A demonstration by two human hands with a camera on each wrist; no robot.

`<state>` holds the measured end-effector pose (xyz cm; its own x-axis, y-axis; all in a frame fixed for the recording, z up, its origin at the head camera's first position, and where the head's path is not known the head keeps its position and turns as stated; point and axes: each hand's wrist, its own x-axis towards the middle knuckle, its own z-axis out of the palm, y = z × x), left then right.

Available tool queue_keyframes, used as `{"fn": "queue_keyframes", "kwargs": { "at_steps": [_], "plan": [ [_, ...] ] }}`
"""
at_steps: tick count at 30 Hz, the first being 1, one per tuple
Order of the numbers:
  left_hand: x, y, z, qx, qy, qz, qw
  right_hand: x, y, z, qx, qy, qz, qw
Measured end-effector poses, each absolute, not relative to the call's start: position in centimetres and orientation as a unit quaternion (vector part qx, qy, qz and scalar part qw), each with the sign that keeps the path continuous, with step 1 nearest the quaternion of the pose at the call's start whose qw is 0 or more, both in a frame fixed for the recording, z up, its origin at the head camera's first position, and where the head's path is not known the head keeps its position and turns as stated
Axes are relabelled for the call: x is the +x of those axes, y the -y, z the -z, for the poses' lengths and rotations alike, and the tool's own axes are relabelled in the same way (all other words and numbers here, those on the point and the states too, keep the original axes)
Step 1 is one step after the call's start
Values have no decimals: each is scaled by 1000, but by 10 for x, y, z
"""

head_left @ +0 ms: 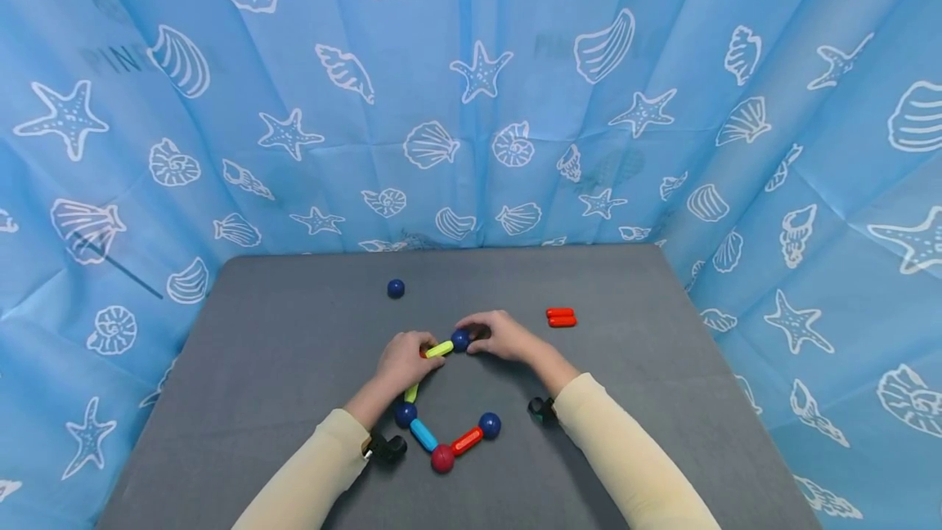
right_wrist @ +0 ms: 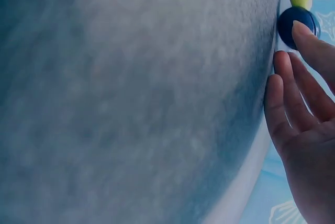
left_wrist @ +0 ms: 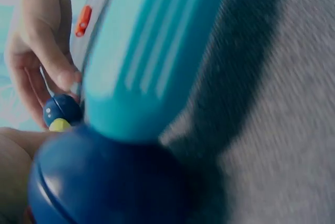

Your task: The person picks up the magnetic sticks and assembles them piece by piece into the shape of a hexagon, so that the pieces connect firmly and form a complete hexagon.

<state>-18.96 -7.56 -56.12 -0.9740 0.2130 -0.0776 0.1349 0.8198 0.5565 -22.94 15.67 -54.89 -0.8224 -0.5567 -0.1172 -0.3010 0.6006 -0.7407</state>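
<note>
A chain of magnetic rods and balls lies on the grey table. From the near end it runs blue ball, red rod, red ball, light blue rod, dark blue ball, then a yellow-green rod up under my left hand. That hand grips a second yellow-green rod at its left end. My right hand pinches the blue ball on that rod's right end, thumb and a fingertip against it.
A loose blue ball lies further back, left of centre. Two red rods lie side by side right of my right hand. A blue curtain printed with shells and starfish closes in the table on three sides.
</note>
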Motion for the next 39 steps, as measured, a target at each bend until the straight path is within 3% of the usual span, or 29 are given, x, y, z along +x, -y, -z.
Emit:
{"fn": "queue_keyframes", "kwargs": {
  "at_steps": [12, 25, 33, 39],
  "plan": [
    [-185, 81, 573, 50, -955, -293, -12, -216, -196, 546, -201, -895, 386, 96],
    [-168, 82, 582, 4, -949, -298, -100, -203, -261, 534, -117, -937, 327, -26],
    [-154, 74, 581, -33, -954, -273, -121, -207, -290, 543, -65, -967, 247, -19],
    [-152, 78, 578, -15, -963, -253, -95, -210, -293, 545, -61, -971, 230, 3]
  ]
}}
